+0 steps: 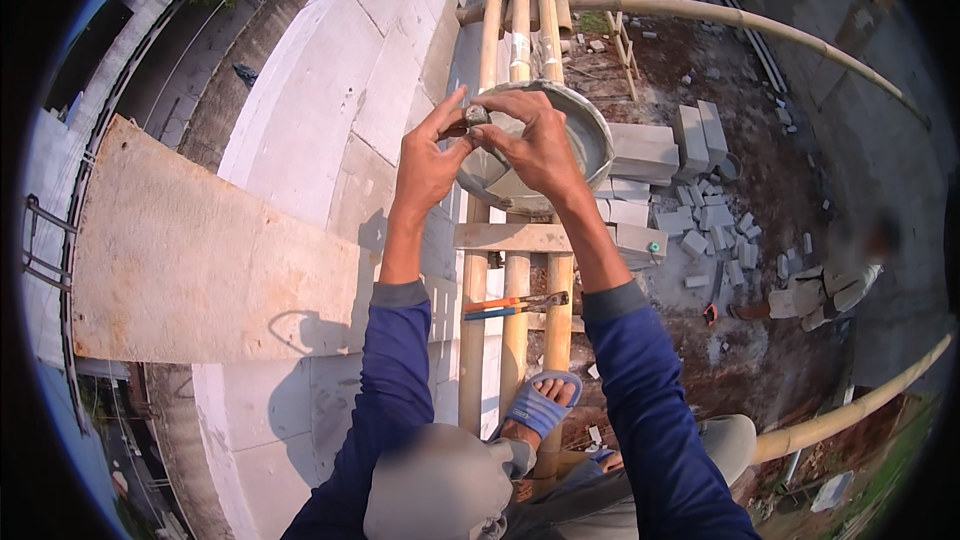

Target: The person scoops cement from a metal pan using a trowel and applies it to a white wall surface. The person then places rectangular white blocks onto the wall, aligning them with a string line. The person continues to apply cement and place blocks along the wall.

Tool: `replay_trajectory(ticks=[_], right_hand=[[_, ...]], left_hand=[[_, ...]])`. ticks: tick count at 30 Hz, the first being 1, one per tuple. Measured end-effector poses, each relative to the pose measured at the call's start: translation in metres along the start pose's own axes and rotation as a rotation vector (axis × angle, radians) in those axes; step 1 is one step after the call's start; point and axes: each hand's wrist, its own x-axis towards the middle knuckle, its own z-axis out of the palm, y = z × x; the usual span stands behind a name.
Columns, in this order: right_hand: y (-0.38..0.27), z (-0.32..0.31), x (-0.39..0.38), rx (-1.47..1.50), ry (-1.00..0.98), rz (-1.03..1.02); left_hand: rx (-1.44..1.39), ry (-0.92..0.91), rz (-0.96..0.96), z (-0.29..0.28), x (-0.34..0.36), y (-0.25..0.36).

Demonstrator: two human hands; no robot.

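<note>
My left hand (432, 155) and my right hand (535, 140) are raised close together, thumbs and fingers curled. Between their fingertips is a small, dark grey, rounded piece (477, 118) with a pale end; its exact kind is unclear. Both hands pinch it from opposite sides. Just beyond and below them a round grey basin (597, 130), partly hidden by my right hand, holds wet grey material. Nearer to me, pincers (515, 306) with one orange and one blue handle lie across the bamboo poles.
Bamboo scaffold poles (515, 360) with a wooden crosspiece (510, 237) run ahead beneath me. A pale block wall (300, 130) rises on the left, beside a large stained board (200, 250). Below right are stacked blocks (640, 152), broken pieces (715, 220) and another person (825, 295).
</note>
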Motion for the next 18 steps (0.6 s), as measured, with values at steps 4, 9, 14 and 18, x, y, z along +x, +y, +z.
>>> replay_trajectory(ticks=[4, 9, 14, 18], right_hand=[[-0.013, -0.001, -0.020, -0.168, 0.148, 0.101], [-0.029, 0.027, -0.035, -0.225, 0.057, 0.019], [-0.019, 0.041, -0.050, -0.211, 0.043, 0.125], [-0.012, 0.033, -0.067, -0.713, 0.073, -0.015]], left_hand=[[-0.039, 0.003, -0.030, -0.010, 0.003, -0.012], [-0.269, 0.027, -0.082, -0.003, 0.002, -0.013], [-0.220, 0.049, -0.065, -0.004, 0.003, -0.008], [-0.125, 0.089, -0.050, -0.009, 0.005, -0.006]])
